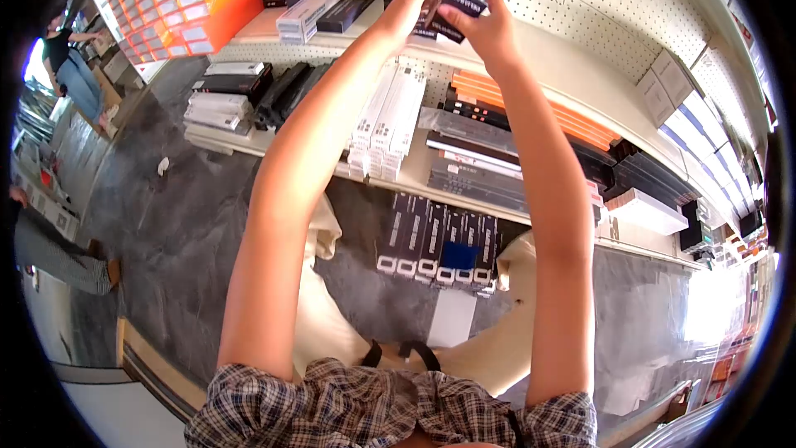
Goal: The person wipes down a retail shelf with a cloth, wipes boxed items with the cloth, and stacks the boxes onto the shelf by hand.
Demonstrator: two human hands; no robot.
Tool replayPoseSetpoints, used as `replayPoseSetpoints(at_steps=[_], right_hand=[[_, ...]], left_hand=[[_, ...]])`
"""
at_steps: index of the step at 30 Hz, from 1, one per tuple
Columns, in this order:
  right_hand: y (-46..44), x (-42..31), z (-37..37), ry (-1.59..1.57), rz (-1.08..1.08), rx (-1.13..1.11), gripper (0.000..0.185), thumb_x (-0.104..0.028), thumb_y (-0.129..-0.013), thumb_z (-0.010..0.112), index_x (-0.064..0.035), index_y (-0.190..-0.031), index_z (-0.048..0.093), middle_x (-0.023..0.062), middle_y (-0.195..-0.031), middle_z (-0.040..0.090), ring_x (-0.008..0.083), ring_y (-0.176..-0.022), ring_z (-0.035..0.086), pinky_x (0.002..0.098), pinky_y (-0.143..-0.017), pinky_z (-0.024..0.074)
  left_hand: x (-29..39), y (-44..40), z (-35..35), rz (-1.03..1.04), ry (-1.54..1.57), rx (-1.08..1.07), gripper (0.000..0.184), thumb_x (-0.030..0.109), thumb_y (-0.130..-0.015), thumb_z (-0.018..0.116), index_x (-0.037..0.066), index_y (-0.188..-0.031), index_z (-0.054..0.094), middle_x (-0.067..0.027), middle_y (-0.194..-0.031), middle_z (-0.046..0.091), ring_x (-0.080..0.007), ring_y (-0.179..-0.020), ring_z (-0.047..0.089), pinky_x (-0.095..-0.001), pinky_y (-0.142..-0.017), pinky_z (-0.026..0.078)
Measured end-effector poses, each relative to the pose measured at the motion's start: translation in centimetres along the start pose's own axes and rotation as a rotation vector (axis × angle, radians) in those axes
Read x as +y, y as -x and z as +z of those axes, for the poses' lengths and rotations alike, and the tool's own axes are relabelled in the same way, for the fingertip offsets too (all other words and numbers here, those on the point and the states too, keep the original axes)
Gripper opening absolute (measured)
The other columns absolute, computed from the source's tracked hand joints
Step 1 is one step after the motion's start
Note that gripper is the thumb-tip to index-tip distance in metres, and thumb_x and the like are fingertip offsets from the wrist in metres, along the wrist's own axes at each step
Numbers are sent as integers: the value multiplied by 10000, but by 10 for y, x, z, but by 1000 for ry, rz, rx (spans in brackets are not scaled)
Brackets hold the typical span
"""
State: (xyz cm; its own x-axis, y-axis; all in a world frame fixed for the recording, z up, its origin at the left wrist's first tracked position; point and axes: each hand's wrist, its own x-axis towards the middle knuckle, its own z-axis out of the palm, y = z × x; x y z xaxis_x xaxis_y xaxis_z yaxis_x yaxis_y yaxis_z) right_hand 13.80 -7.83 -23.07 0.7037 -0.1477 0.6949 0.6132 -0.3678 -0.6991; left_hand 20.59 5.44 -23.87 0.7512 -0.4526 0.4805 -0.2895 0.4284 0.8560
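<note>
Both arms reach up and forward to the upper shelf. My right hand is closed round the end of a dark narrow box with white lettering, its thumb on the near side. On the box's other side is my left hand, fingers wrapped against the dark boxes and partly hidden by them. The held box tilts up over the shelf edge. Beside my left hand lie more dark boxes and a long white box. Several similar dark boxes stand in a row on the floor below.
The upper shelf runs off to the right. On the lower shelf are white cartons and long dark and orange boxes. An orange display stands at the left. Two other people are at the left, one standing in jeans.
</note>
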Motion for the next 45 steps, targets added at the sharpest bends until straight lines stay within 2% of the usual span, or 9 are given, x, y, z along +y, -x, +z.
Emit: replayPoseSetpoints(at_steps=[2, 3, 7, 11, 17, 24, 37, 41, 45], right_hand=[[-38, 38, 11, -69, 123, -52, 775, -304, -639, 824, -40, -1264, 449, 122, -996, 637, 181, -894, 610, 287, -730, 501], [-46, 46, 14, 168, 120, -138, 776, -363, -631, 814, -63, -1255, 462, 142, -1018, 633, 204, -894, 621, 304, -760, 498], [-62, 63, 36, 300, 91, -125, 777, -426, -617, 799, -75, -1232, 479, 196, -1062, 603, 287, -981, 598, 354, -827, 482], [-69, 78, 50, 401, -68, -22, 796, -447, -619, 791, -82, -1245, 461, 200, -1096, 568, 322, -1007, 579, 374, -842, 478], [-69, 92, 51, 246, -31, -65, 1052, -444, -587, 807, 55, -1327, 250, 277, -1169, 510, 374, -1072, 537, 392, -886, 456], [-36, 103, 45, 319, 45, -39, 569, -288, -799, 647, -19, -1260, 450, 229, -1083, 594, 355, -1007, 577, 381, -847, 463], [-31, 107, 46, 206, 105, 18, 506, -301, -837, 622, -111, -1277, 457, 193, -1078, 608, 317, -1039, 577, 385, -837, 465], [-33, 99, 44, 280, 142, -19, 516, -299, -842, 611, -114, -1292, 439, 182, -1073, 611, 326, -1021, 582, 390, -850, 458], [-26, 79, 41, 352, 199, -59, 601, -254, -822, 605, -29, -1322, 360, 232, -1175, 534, 362, -1085, 526, 401, -911, 424]], left_hand=[[-15, -31, -43, 472, -1104, -37, 409, 227, -934, 295, -13, -1203, 487, -160, -1214, 523, -264, -1136, 471, -374, -986, 333], [-11, -36, -52, 284, -1319, -56, 440, 271, -872, 414, 41, -1244, 460, -175, -1339, 417, -339, -1315, 276, -540, -1066, 188], [-34, -8, -75, 399, -1666, 200, 635, 362, -802, 581, 78, -1328, 368, -141, -1369, 389, -322, -1325, 258, -572, -1051, 183], [-53, -19, -93, 317, -1257, 207, 715, 500, -766, 625, 118, -1326, 396, -118, -1346, 423, -314, -1282, 337, -597, -987, 257], [-53, -30, -93, 369, -1365, 227, 591, 482, -782, 616, 219, -1289, 464, -102, -1328, 448, -298, -1238, 390, -591, -971, 271], [-51, -53, -79, 333, -953, 287, 818, 493, -754, 625, 150, -1406, 270, -154, -1349, 421, -281, -1288, 355, -589, -1034, 157], [-41, -65, -66, 365, -929, 205, 454, 490, -847, 550, 205, -1195, 494, -110, -1035, 642, -308, -931, 615, -358, -853, 445], [-38, -64, -57, 264, -1045, 249, 484, 444, -861, 543, 162, -1245, 457, -131, -1068, 621, -315, -1003, 577, -462, -963, 344], [-38, -60, -54, 157, -1180, 338, 562, 479, -861, 541, 165, -1308, 407, -190, -1140, 579, -315, -1008, 574, -380, -924, 396]])
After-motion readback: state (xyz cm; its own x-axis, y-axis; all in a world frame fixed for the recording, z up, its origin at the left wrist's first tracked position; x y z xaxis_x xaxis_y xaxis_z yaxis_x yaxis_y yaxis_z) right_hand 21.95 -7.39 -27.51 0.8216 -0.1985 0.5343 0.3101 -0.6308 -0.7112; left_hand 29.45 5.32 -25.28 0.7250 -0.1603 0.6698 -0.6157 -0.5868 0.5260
